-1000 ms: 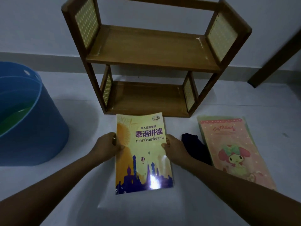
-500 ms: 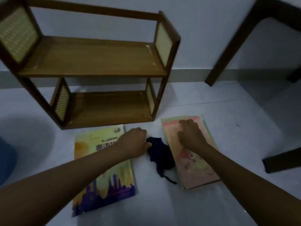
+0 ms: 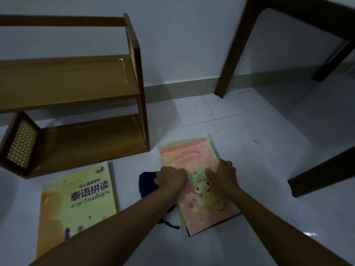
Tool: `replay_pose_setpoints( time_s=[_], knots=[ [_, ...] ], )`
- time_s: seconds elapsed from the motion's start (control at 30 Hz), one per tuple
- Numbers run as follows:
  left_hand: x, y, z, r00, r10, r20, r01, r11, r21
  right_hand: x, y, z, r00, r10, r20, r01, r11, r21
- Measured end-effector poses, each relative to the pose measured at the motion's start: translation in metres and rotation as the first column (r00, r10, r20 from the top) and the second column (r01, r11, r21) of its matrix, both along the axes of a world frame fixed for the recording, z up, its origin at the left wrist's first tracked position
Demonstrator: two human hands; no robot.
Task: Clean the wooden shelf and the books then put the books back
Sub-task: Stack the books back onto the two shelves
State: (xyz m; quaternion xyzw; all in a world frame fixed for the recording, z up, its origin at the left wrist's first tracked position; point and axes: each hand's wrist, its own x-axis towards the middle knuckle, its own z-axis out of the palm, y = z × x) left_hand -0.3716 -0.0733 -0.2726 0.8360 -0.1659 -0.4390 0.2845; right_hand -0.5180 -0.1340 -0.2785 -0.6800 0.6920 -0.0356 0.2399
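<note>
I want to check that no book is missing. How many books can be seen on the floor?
2 clearly: a yellow book in front of the shelf, and a pink book under both hands. Greenish edges under the pink one may be more books.

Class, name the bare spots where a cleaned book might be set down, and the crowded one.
Free: both boards of the wooden shelf; floor between pink book and table leg. Crowded: between yellow book and pink book, where the dark cloth lies.

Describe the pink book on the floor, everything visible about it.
The pink book lies flat on the pale floor, right of the wooden shelf. Its glossy cover reads "My Melody" above a cartoon character. It tops other thin greenish books. The left hand grips its left edge, the right hand its right; a dark cloth lies alongside.
</note>
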Motion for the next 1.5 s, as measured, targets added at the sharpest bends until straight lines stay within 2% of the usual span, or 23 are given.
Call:
replay_pose_setpoints(
  time_s=[0.1, 0.23, 0.37, 0.5, 0.63, 0.8, 0.9, 1.03, 1.1, 1.23, 1.33, 1.4, 1.5],
  knots=[
    [-0.006, 0.001, 0.0, 0.999, 0.013, 0.053, -0.012, 0.999, -0.034, -0.002, -0.003, 0.002, 0.998, -0.036, 0.054, 0.035, 0.999, 0.006],
    [-0.008, 0.005, 0.005, 0.995, 0.098, -0.02, -0.099, 0.992, -0.079, -0.005, -0.006, 0.002, 0.985, -0.123, 0.119, 0.126, 0.992, -0.023],
    [-0.002, 0.003, 0.008, 0.918, 0.149, -0.369, -0.198, 0.975, -0.099, -0.007, -0.014, 0.008, 0.892, -0.221, 0.395, 0.159, 0.97, 0.183],
    [0.002, -0.001, -0.004, 0.948, 0.08, -0.309, -0.083, 0.997, 0.002, -0.008, -0.017, 0.016, 0.853, -0.228, 0.469, 0.124, 0.962, 0.242],
    [0.003, 0.007, 0.011, 0.974, 0.054, -0.219, -0.051, 0.999, 0.017, -0.023, -0.008, 0.018, 0.735, -0.283, 0.616, 0.153, 0.954, 0.256],
    [0.006, 0.01, 0.002, 0.92, 0.052, -0.388, -0.129, 0.976, -0.176, -0.032, -0.001, 0.016, 0.613, -0.331, 0.717, 0.161, 0.941, 0.297],
    [0.007, 0.014, -0.001, 0.925, -0.016, -0.379, -0.112, 0.943, -0.313, -0.034, -0.001, 0.014, 0.554, -0.344, 0.758, 0.169, 0.938, 0.302],
    [0.001, 0.019, 0.011, 0.917, -0.096, -0.387, -0.085, 0.901, -0.426, -0.037, -0.003, 0.012, 0.622, -0.274, 0.734, 0.155, 0.961, 0.228],
    [0.001, 0.024, 0.02, 0.904, -0.133, -0.407, -0.083, 0.878, -0.471, -0.04, -0.008, 0.014, 0.656, -0.234, 0.718, 0.09, 0.968, 0.233],
    [0.017, 0.029, 0.049, 0.876, -0.211, -0.435, -0.08, 0.824, -0.561, -0.049, -0.021, 0.051, 0.545, -0.21, 0.811, -0.132, 0.934, 0.331],
    [0.045, 0.036, 0.084, 0.906, -0.303, -0.294, 0.029, 0.74, -0.672, -0.041, -0.02, 0.09, 0.531, -0.113, 0.84, -0.194, 0.949, 0.25],
    [0.072, 0.049, 0.103, 0.936, -0.344, -0.075, 0.185, 0.661, -0.727, -0.021, -0.011, 0.108, 0.486, -0.043, 0.873, -0.249, 0.951, 0.185],
    [0.117, 0.084, 0.129, 0.922, -0.311, 0.23, 0.372, 0.553, -0.745, 0.027, 0.014, 0.122, 0.41, 0.05, 0.911, -0.262, 0.963, 0.065]
  ],
)
